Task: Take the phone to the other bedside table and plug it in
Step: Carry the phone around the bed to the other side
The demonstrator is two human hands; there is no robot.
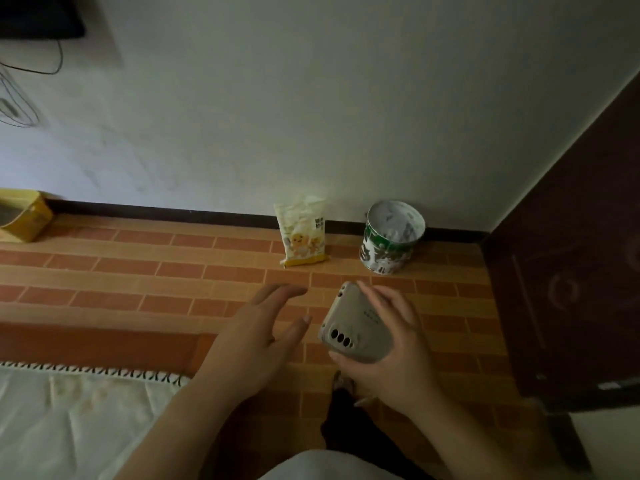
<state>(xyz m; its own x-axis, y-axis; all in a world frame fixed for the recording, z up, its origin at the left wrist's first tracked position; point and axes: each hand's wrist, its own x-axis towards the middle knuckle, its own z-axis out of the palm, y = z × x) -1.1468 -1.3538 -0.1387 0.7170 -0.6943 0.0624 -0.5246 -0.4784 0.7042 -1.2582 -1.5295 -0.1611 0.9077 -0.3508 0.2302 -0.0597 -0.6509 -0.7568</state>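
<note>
My right hand (391,344) grips a phone (349,327) in a pale beige case, its back facing up with three camera lenses near the lower left corner. The phone is held in the air over the orange tiled floor (173,271). My left hand (263,327) hovers just left of the phone with fingers spread, holding nothing and not touching it. No bedside table, charger or cable end for the phone is in view.
A white and yellow snack bag (303,230) and a green and white tin used as a bin (393,235) stand against the wall. A dark wooden door (571,271) is at right, a bed edge with white fringed cover (86,410) at lower left, a yellow box (24,214) at far left.
</note>
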